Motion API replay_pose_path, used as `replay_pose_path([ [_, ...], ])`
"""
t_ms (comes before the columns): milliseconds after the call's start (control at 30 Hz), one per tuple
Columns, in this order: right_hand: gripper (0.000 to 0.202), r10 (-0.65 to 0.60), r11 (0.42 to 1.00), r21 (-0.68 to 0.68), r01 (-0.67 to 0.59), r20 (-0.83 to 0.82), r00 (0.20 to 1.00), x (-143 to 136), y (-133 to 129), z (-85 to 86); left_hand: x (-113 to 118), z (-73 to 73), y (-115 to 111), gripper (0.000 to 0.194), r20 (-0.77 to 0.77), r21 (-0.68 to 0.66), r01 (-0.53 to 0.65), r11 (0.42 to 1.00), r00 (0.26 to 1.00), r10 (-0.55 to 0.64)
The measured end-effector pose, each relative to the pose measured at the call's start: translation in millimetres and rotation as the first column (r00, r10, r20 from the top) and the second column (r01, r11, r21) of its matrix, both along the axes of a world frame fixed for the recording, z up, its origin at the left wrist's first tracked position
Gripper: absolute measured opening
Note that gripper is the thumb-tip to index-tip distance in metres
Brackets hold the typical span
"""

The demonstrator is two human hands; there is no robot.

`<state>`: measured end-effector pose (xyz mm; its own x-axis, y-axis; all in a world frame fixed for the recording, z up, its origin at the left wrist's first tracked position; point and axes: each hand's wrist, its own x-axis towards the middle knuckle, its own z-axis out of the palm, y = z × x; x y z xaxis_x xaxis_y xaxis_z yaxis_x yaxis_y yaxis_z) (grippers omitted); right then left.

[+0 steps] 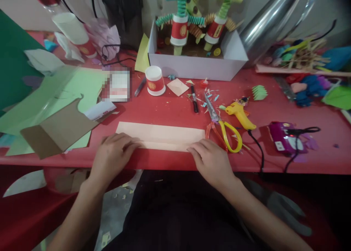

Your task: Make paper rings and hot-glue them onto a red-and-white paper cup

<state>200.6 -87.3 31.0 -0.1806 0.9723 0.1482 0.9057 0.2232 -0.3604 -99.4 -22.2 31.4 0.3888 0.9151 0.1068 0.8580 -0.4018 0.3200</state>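
Observation:
A long strip of pale orange paper [164,133] lies near the front edge of the red table [170,112], with a narrow fold along its near side. At its left end, the fingers of my left hand [115,154] pinch the folded edge. My right hand [211,159] pinches the same edge at the right end, thumb and fingers together. Just beyond my right hand are scissors with yellow handles [225,132] and a red-handled tool [212,132] partly beneath them.
Yellow glue gun [238,114] and purple device [286,137] with cords stand right. Cardboard [63,125] and green sheets [82,83] lie left. A paper cup [155,81], black pen [194,99] and white box [192,66] holding cup figures are behind the strip.

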Motion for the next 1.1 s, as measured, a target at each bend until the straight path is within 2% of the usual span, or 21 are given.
replay_pose_path([
  [133, 0.011, -0.036, 0.998, -0.060, 0.037, 0.024, 0.999, -2.8, 5.2, 4.3, -22.0, 6.8, 2.8, 0.029, 0.014, -0.139, -0.040, 0.989, 0.999, 0.043],
  [300, 0.010, -0.030, 0.992, -0.120, 0.038, 0.071, 0.997, -9.1, 13.7, 8.6, -27.8, 12.4, -12.0, 0.031, 0.071, -0.136, -0.157, 0.978, 0.983, 0.168],
  [400, 0.011, -0.009, 0.984, -0.179, 0.025, 0.091, 0.996, -8.9, 19.6, 10.9, -29.8, 10.8, -17.0, 0.031, 0.107, -0.160, -0.219, 0.963, 0.966, 0.237],
  [567, 0.013, 0.025, 0.964, -0.264, 0.010, 0.129, 0.991, -5.5, 27.0, 16.1, -36.5, 4.5, -15.0, 0.031, 0.184, -0.292, -0.264, 0.919, 0.928, 0.325],
  [733, 0.007, 0.036, 0.969, -0.247, -0.015, 0.080, 0.996, -6.0, 25.5, 13.2, -39.0, 1.4, -8.8, 0.034, 0.125, -0.238, -0.339, 0.910, 0.919, 0.375],
  [867, 0.004, 0.065, 0.979, -0.191, -0.067, -0.019, 0.998, -5.2, 19.9, 5.9, -38.2, 2.4, -7.4, 0.037, 0.129, -0.238, -0.328, 0.914, 0.922, 0.365],
  [1100, 0.019, 0.101, 0.987, -0.107, -0.117, -0.146, 0.984, 3.8, 12.3, -5.3, -44.4, 2.8, -12.8, 0.038, 0.058, -0.163, -0.397, 0.903, 0.910, 0.410],
])
